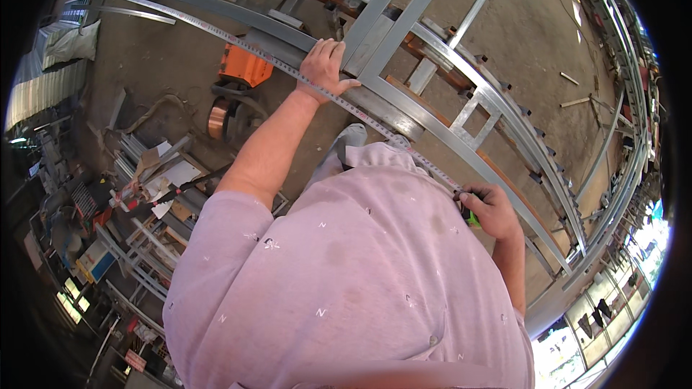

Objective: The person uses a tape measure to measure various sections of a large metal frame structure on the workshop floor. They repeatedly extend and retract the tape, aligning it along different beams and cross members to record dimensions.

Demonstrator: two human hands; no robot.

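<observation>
Tape measure [350, 107] stretched along grey steel frame [411, 21]

Held low at the right, just beside the pink shirt [360, 266]: the green-and-black case [472, 218], in the right hand [492, 209]. Pinches it with the thumb bent on top and the fingers curled, close to the blade's exit.

Farther up, lays the left hand [322, 68] over the edge of the frame, 4 fingers pressed together and pointing away, thumb spread to the right. Cannot tell, with the palm hidden, whether pressing on the blade [245, 46]. Runs pale and finely marked from the case, past the left wrist, to the upper left, alongside the frame's near edge.

Below the blade, to the left of the left hand: an orange machine [245, 65] on the floor, and near it a spool of copper-coloured wire [217, 117]. Beneath the blade, in front of the shirt: a grey shoe [351, 135]. Beyond the near edge, long curved rails with short crosspieces. Farther left, a jumble of metal lengths and scraps [166, 173].
</observation>
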